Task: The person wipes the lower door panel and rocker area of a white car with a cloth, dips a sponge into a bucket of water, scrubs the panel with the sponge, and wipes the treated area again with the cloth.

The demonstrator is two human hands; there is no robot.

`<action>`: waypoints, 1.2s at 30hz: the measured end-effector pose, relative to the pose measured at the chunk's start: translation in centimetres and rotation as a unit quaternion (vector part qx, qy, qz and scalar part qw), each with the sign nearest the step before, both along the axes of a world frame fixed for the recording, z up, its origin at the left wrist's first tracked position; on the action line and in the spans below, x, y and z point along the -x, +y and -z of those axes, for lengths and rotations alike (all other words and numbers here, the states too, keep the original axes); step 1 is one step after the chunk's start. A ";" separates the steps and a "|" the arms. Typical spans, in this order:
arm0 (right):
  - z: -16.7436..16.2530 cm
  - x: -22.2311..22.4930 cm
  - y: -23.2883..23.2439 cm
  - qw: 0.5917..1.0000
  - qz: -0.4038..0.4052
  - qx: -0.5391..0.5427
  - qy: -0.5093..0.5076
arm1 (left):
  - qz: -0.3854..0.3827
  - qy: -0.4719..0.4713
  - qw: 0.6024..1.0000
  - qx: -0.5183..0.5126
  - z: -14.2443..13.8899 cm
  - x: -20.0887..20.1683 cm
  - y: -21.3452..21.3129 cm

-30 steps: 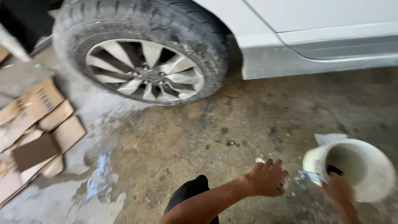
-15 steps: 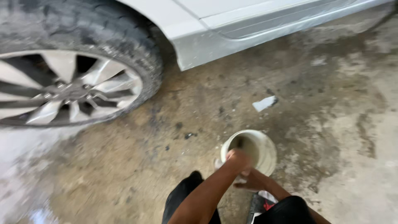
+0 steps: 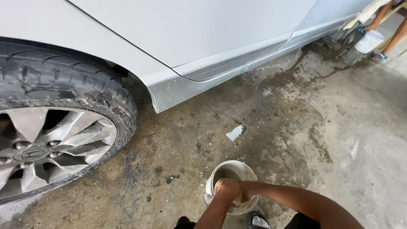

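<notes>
**Hands wringing over the bucket, car side streaked**

Head view: left hand (image 3: 227,188) and right hand (image 3: 242,196) clenched together over the small round white plastic bucket (image 3: 231,171), apparently squeezing a pale wet cloth (image 3: 208,199); exact grip hard to tell. Bucket standing on the stained wet concrete floor (image 3: 296,140), near the silver car body (image 3: 203,38) and alloy wheel (image 3: 51,144). Lower sill streaked, seemingly unfinished. Open floor rightward; another person's white bucket (image 3: 369,41) well apart.

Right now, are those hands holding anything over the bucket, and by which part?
Both hands, left hand and right hand, are clasped together over the white bucket. What they grip, and where, cannot be told.
</notes>
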State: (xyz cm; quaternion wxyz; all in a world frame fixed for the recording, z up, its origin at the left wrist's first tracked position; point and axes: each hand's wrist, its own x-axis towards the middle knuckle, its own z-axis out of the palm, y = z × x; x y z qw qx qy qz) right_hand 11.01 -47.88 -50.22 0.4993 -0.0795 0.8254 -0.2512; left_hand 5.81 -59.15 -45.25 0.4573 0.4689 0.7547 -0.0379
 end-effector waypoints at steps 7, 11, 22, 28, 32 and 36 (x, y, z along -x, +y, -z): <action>2.0 2.0 -5.1 0.996 -0.053 -0.078 0.002 | -0.035 0.017 0.999 0.002 -1.4 0.4 -2.3; 2.8 1.7 -5.9 0.996 -0.036 -0.077 0.029 | -0.055 0.028 0.998 -0.015 -2.2 0.5 -3.1; 4.4 3.7 3.8 0.996 -0.023 -0.051 0.076 | -0.157 0.108 0.977 -0.098 6.3 2.0 -5.2; 2.8 1.8 5.7 0.992 0.037 -0.087 0.089 | -0.125 0.091 0.988 0.019 6.4 3.7 -6.6; 5.0 -0.4 3.0 0.996 -0.015 -0.031 0.078 | -0.105 0.095 0.989 0.041 5.5 3.2 -7.1; 10.5 -0.7 1.4 0.991 -0.022 -0.130 0.020 | -0.105 0.084 0.987 0.089 5.9 3.3 -7.1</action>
